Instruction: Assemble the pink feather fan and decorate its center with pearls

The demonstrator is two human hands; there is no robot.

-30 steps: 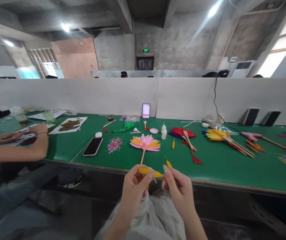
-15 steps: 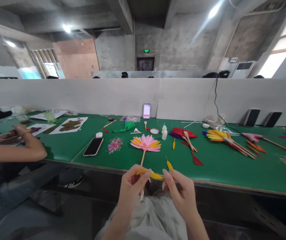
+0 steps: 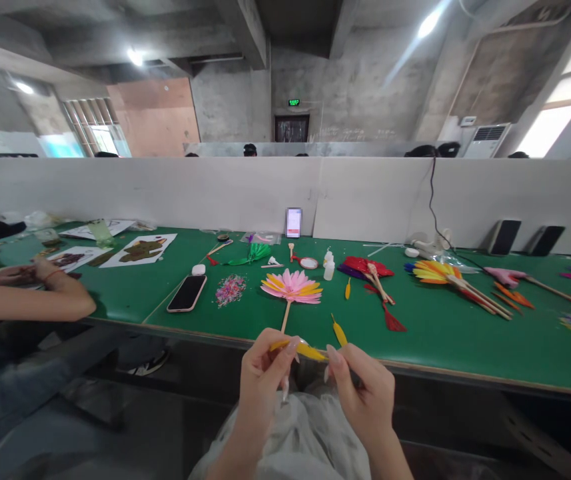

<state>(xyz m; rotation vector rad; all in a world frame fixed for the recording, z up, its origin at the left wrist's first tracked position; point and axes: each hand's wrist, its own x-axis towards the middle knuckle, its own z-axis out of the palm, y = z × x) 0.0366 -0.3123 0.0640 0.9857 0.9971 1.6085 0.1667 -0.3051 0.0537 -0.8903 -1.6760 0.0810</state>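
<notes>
On the near side of the fan [image 3: 292, 288], the left hand [image 3: 261, 370] grips a feather [image 3: 311, 351]; its length runs sideways to the right hand [image 3: 364, 381], which pinches its end.

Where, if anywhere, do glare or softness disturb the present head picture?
Head view: the upper right lamp throws a pale streak down and left; head view: the right window looks washed out; head view: the yellow feather in the left hand reads clearly in colour, but its fine detail is soft.
</notes>
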